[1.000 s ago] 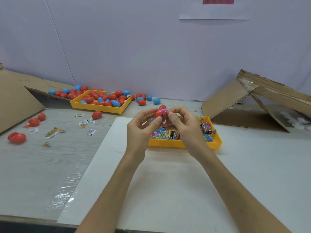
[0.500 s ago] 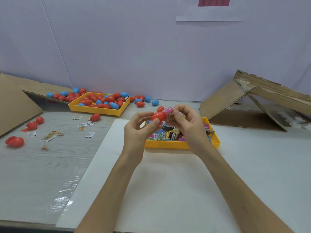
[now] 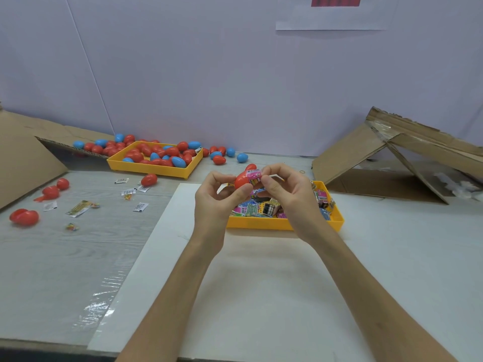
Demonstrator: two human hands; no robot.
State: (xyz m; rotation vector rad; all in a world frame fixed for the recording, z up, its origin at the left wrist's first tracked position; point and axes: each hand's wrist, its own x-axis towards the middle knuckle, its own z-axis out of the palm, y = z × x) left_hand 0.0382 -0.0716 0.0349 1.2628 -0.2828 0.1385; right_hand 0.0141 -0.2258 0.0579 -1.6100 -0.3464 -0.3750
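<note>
My left hand (image 3: 217, 202) grips an open red plastic egg (image 3: 241, 180) between thumb and fingers, above a yellow tray (image 3: 261, 223) of small colourful packets. My right hand (image 3: 287, 194) pinches a small pink packet (image 3: 254, 177) at the mouth of the egg half. The egg's other half (image 3: 251, 167) sticks up behind, hinged to it. Both hands meet over the tray's left part and hide much of its contents.
A second yellow tray (image 3: 146, 167) at the back left holds several red and blue eggs, with more loose eggs around it. Open red eggs (image 3: 24, 217) and small paper packets (image 3: 79, 208) lie at the left. Cardboard flaps (image 3: 392, 152) stand at right and far left.
The pink packet has gone from lying against the egg to sitting at the mouth of its open half. The hands have stayed over the tray.
</note>
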